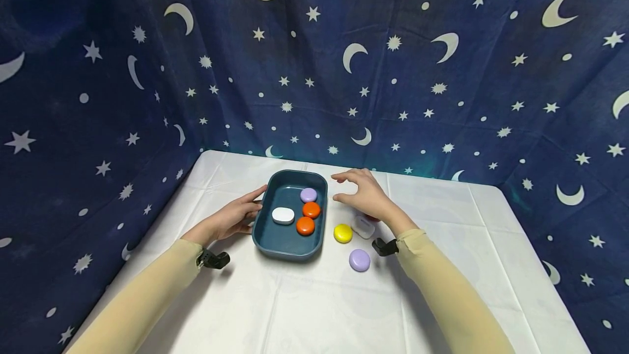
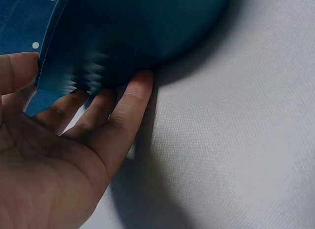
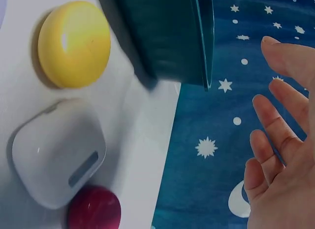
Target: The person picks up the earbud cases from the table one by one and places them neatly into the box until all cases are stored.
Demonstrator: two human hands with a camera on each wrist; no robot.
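My left hand (image 1: pixel 233 216) rests against the left side of a dark teal tray (image 1: pixel 282 243), fingertips on its outer wall in the left wrist view. Inside the tray are a small white oval case (image 1: pixel 283 216), a purple disc (image 1: pixel 308 195) and two orange discs (image 1: pixel 305 226). To the right of the tray, my right hand (image 1: pixel 366 195) hovers with thumb and fingers apart, holding nothing. Below it in the head view lie a yellow disc (image 1: pixel 343 233) and a white rounded case (image 3: pixel 59 152), with a dark red round piece (image 3: pixel 94 209) touching or close beside the case.
A second purple disc (image 1: pixel 360 260) lies nearer on the white tablecloth (image 1: pixel 295 310). A dark blue curtain (image 1: pixel 314 59) with moons and stars stands behind the table and along its sides. Black straps with small devices sit at both wrists.
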